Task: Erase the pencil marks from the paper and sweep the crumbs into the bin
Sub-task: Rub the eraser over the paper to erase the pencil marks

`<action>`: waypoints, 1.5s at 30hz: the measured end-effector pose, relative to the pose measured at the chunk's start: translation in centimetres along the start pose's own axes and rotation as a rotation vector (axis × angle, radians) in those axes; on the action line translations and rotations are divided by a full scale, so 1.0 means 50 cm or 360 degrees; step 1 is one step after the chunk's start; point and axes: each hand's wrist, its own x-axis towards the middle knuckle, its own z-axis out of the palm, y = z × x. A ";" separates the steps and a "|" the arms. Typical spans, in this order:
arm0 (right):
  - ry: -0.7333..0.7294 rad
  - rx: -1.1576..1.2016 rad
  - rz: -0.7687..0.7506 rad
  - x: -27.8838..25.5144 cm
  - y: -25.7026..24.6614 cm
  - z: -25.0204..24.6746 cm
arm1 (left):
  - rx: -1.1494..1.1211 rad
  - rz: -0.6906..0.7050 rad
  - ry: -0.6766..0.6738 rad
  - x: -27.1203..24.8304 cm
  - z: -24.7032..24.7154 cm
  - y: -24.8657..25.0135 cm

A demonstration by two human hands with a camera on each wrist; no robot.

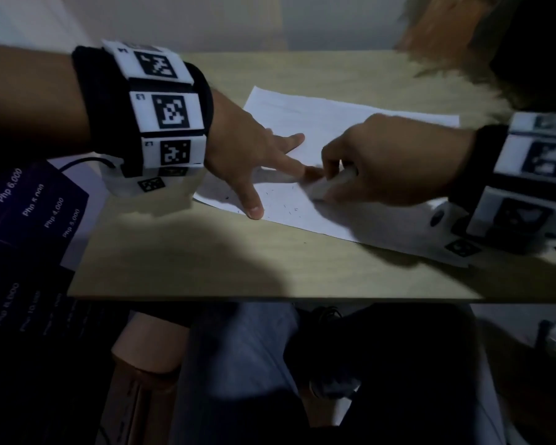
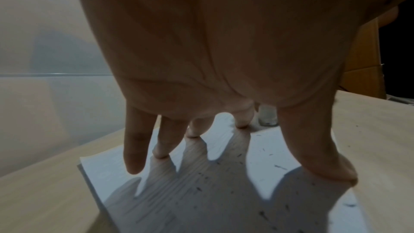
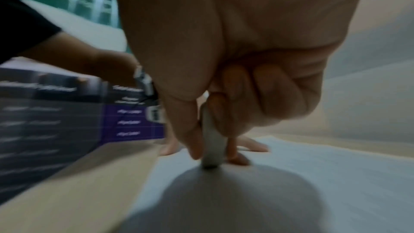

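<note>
Left hand (image 1: 254,155): fingers spread flat, pinning the paper (image 1: 334,123) to the table (image 1: 206,258).
Right hand (image 1: 395,159): fingers clamped on the eraser (image 1: 326,184), upright, tip on the sheet beside the left index fingertip.
Crumbs (image 1: 286,203): scattered just nearside of the eraser.
Bin: unseen.

- Head view: looks down from above at light wooden table (image 1: 270,268).
- Wrist views: close, low, along fingers (image 2: 134,148); all share white paper sheet (image 1: 328,123).
</note>
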 end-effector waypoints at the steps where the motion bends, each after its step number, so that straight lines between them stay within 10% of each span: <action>1: 0.0008 -0.0041 -0.0040 -0.009 -0.013 0.008 | -0.0006 0.0004 -0.0002 0.001 0.000 0.000; 45: -0.0195 -0.0117 -0.0101 -0.037 -0.055 0.001 | -0.0029 -0.0009 0.0006 -0.005 -0.005 0.013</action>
